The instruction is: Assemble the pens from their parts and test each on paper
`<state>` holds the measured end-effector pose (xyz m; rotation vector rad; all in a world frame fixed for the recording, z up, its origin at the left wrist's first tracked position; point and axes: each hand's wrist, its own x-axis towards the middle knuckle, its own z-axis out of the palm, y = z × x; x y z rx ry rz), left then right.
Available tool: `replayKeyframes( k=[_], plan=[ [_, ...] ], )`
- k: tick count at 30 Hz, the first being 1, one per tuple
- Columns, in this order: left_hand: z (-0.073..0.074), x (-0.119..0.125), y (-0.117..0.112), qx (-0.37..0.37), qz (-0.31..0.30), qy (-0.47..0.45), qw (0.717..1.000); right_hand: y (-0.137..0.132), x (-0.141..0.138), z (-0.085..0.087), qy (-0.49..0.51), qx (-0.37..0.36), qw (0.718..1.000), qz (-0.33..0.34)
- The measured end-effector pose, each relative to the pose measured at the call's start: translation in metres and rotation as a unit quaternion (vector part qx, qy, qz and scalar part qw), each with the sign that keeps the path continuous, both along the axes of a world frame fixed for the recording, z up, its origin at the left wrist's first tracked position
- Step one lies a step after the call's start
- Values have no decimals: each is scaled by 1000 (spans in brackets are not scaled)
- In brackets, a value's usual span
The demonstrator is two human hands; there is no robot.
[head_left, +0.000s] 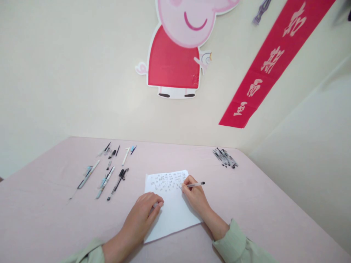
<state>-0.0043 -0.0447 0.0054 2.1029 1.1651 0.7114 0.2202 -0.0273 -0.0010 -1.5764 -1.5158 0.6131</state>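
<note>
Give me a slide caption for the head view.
Right hand holds a pen to a written-on paper sheet while the left hand rests on it.

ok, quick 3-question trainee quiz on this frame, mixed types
1. True or false: the right hand holds a pen with its tip on the sheet of paper.
2. The left hand rests on: A the paper's left edge; B a keyboard; C a cup.
3. Fill in: the bundle of black pens lies toward the far ____ corner of the table.
Key: 1 true; 2 A; 3 right.
</note>
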Motion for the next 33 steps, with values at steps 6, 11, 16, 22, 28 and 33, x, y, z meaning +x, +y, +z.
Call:
replayKeyframes(
  k=[6, 11, 16, 22, 28, 33],
  plan=[
    [-1, -1, -1, -3, -5, 2, 1000, 0, 0, 0, -4, -18, 1000, 11],
    [-1, 0, 0, -5, -9, 2, 1000, 0, 0, -3, -14, -13, 1000, -1],
    [-3, -1, 0, -5, -4, -9, 1000, 1, 1, -4, -13, -13, 1000, 7],
    [-2, 0, 0, 1, -3, 0, 1000, 2, 4, -4, -2, -5, 1000, 1],
    [-2, -1, -1, 1, -4, 4, 1000, 4, 7, -5, 64, -5, 998, -12],
    [-4, -1, -1, 1, -7, 5, 1000, 5, 8, -5, 31, 2, 1000, -3]
  ],
)
